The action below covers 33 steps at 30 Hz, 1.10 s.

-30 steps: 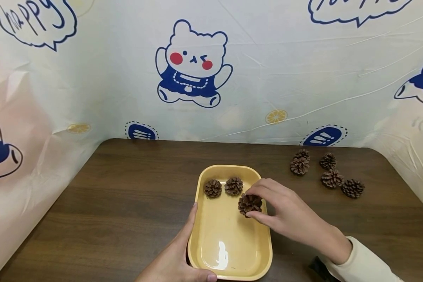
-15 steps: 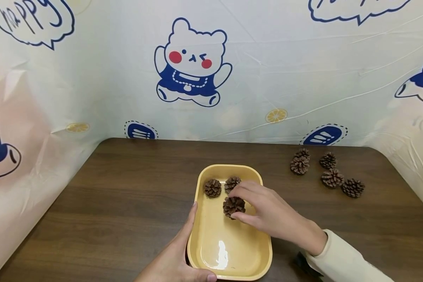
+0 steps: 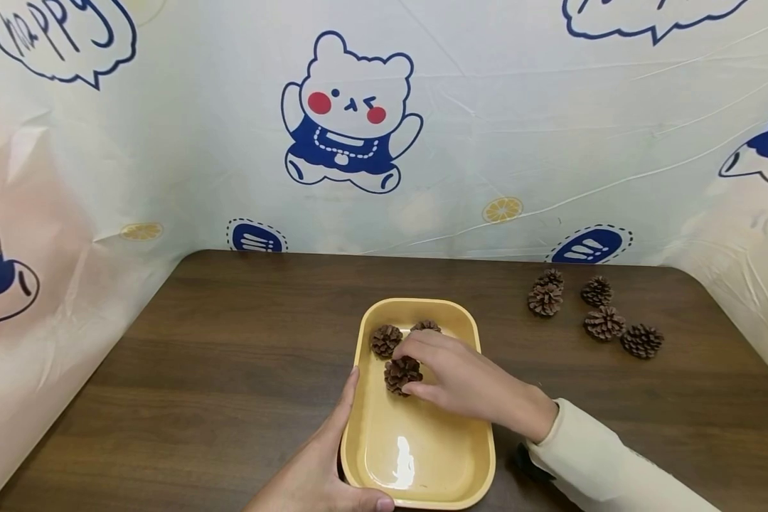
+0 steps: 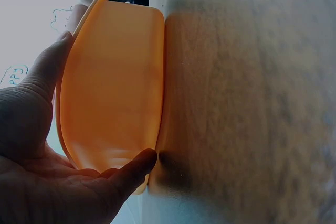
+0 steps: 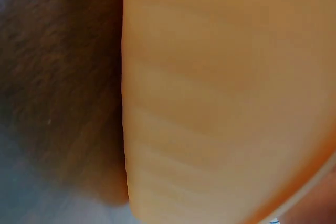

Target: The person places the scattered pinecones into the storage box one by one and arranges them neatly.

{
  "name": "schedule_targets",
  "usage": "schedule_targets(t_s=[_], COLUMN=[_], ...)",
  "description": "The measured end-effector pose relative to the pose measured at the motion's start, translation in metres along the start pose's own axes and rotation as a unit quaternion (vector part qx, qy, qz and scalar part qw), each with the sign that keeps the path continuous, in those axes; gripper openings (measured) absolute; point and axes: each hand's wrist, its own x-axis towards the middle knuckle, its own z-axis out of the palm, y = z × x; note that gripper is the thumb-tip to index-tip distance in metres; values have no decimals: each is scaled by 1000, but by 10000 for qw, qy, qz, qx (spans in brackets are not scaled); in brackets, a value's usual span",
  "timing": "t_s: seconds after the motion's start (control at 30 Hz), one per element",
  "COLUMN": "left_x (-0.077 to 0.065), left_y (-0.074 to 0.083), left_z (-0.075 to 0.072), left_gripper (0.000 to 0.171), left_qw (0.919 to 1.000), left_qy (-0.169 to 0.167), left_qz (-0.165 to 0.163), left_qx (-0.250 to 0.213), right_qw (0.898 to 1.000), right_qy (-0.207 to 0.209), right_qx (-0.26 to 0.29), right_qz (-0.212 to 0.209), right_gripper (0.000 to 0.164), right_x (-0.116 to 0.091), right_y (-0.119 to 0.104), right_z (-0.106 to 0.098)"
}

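Observation:
My right hand pinches a brown pine cone between thumb and fingers, inside the yellow rectangular tray. Behind it, a second pine cone lies at the tray's far left. Another pine cone beside that one is mostly covered by the right hand. My left hand holds the tray at its near left corner, thumb on the near rim. The left wrist view shows that hand against the tray's outer wall. In the right wrist view the tray wall fills most of the picture.
Several loose pine cones lie on the dark wooden table at the back right. A printed sheet hangs behind the table and along its sides. A black object shows beneath the right sleeve.
The right hand has carried its pine cone leftward across the tray, from the right wall to below the other two cones. The left hand and tray stay put.

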Motion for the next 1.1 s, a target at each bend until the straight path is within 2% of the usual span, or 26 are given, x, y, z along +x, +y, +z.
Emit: schedule_targets(t_s=[0.23,0.57,0.8,1.1], left_x=[0,0,0,1], left_y=[0,0,0,-3], left_z=[0,0,0,0], left_gripper=[143,142,142,140], left_qw=[9998,9999,9997,9996], left_qy=[86,64,101,73], left_qz=[2,-42,-74,208], left_qx=[182,91,188,164], right_qw=[9996,9985,9983,9988], right_qy=[-268,-550,-572,-437], right_qx=[-35,1,-50,-163], right_qz=[8,46,-73,-177], right_gripper=[31,32,29,30], right_x=[8,18,21,23], right_y=[1,1,1,1], right_z=[5,11,16,20])
